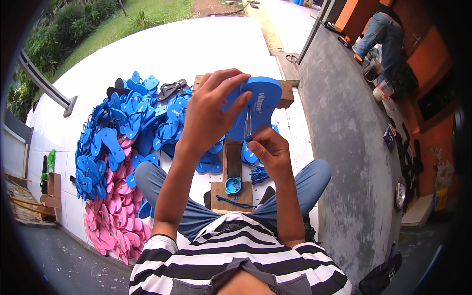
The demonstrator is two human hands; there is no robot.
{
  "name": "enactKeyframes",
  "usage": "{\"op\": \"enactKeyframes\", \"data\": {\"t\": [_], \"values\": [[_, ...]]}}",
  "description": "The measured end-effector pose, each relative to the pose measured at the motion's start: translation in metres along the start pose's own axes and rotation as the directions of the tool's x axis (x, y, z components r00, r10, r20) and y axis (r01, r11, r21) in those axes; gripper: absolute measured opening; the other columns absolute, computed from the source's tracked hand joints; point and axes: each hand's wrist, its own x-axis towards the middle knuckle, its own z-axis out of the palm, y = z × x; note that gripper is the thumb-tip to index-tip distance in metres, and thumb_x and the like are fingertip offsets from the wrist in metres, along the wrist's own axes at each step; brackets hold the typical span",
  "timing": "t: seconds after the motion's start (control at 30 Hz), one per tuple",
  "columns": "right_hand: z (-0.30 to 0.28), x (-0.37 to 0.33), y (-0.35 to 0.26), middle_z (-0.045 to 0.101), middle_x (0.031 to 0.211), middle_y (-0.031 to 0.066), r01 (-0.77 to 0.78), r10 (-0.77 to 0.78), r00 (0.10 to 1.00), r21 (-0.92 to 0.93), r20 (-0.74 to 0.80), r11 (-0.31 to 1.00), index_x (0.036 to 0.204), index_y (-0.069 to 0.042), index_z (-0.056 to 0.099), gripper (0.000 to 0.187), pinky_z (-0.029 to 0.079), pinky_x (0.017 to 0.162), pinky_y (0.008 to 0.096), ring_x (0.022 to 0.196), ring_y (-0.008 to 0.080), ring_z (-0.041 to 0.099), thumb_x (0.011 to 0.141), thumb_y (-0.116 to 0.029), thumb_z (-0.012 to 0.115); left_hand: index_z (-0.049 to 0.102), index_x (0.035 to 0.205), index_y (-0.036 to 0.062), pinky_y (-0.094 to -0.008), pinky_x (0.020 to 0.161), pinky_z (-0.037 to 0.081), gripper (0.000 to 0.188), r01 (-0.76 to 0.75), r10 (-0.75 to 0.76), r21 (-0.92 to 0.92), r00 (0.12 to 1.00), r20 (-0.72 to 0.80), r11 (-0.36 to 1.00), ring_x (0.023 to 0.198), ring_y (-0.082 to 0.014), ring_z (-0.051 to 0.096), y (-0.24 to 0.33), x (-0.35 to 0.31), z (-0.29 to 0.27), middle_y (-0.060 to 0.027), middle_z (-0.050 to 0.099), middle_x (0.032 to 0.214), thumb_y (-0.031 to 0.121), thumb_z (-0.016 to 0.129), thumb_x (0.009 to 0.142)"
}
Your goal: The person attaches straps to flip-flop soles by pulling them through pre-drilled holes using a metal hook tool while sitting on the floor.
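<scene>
I observe the left hand (214, 104) gripping the blue sole (268, 93), raised over the wooden stand's (232, 160) far end. The right hand (269, 150) pinches the metal tool's (249, 123) lower end. I note a blue cup (233, 185) at the near board's (217, 191) far edge.

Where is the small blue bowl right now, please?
In the head view, the small blue bowl is just below centre, at the far end of the wooden board, left of the bundle of blue straps.

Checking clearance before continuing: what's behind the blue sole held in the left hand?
Behind the blue sole, a wooden block shows past its right edge, with white floor beyond. Whatever lies directly behind the sole and left hand is hidden.
</scene>
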Motion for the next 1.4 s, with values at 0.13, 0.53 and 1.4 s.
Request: {"op": "enactKeyframes", "data": {"t": [0.13,0.53,1.4], "values": [[-0.013,0.007,-0.001,0.062,0.080,0.0004,-0.100,0.110,0.990,-0.119,0.086,0.988,0.091,-0.003,0.061,0.012,0.043,0.067,0.0218,0.075,0.0058,0.055,0.092,-0.012,0.068,0.069,0.107,0.0075,-0.0288,0.063,0.052,0.030,-0.096,0.097,0.081,0.995,0.000,0.992,0.083,-0.0193,0.063,0.002,0.002,-0.001,-0.0069,0.066,0.111,0.007,0.077,0.078],[-0.009,0.025,0.012,0.041,0.064,-0.0036,-0.358,0.325,0.934,0.433,0.150,0.827,0.077,-0.010,0.050,0.022,0.023,0.047,0.0236,0.052,0.0053,0.032,0.095,-0.021,0.057,0.058,0.107,0.0033,-0.0317,0.064,0.050,0.027,0.073,-0.058,-0.207,0.996,0.075,0.976,0.068,-0.0199,0.063,0.008,-0.021,0.014,-0.0116,0.069,0.095,0.010,0.072,0.084],[0.004,0.031,-0.004,0.068,0.107,0.0043,0.043,-0.034,0.982,0.040,-0.188,0.998,0.120,-0.002,0.065,0.035,0.048,0.086,0.0249,0.097,0.0095,0.061,0.093,-0.024,0.068,0.062,0.094,0.0039,-0.0191,0.063,0.034,0.034,0.351,-0.376,-0.653,0.920,0.109,0.671,0.074,-0.0017,0.044,0.025,-0.047,0.050,0.0060,0.053,0.078,0.037,0.058,0.099]]}}
